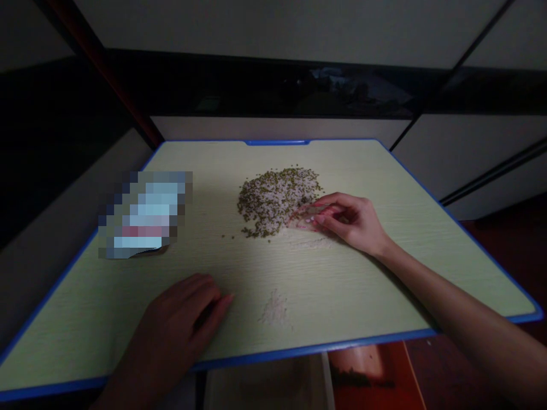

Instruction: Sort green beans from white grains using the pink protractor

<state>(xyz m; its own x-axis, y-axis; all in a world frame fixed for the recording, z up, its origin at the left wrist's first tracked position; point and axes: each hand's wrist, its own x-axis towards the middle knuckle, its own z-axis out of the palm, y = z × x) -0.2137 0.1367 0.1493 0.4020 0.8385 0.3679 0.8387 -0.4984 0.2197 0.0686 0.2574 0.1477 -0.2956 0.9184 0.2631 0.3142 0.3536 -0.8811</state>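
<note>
A pile of green beans mixed with white rice-like grains (277, 196) is spread on the small folding table (205, 171). My right hand (352, 222) is at the pile's right edge, its thumb and fingers pinching a clear piece of plastic with red print (302, 218). The plastic touches the pile; its full shape is hard to make out. Pale grains (314, 243) lie just below that hand. My left hand (183, 319) rests near the front edge, fingers loosely bent and thumb apart, with nothing visible in it. Between the hands is a small heap of white grains (274, 309).
A blurred-out flat object, bright on its face (147, 213), lies at the table's left. Below the front edge stand a pale container (269, 381) and an orange one (376, 376) with dark bits inside. Cabinet fronts (282, 25) rise behind the table.
</note>
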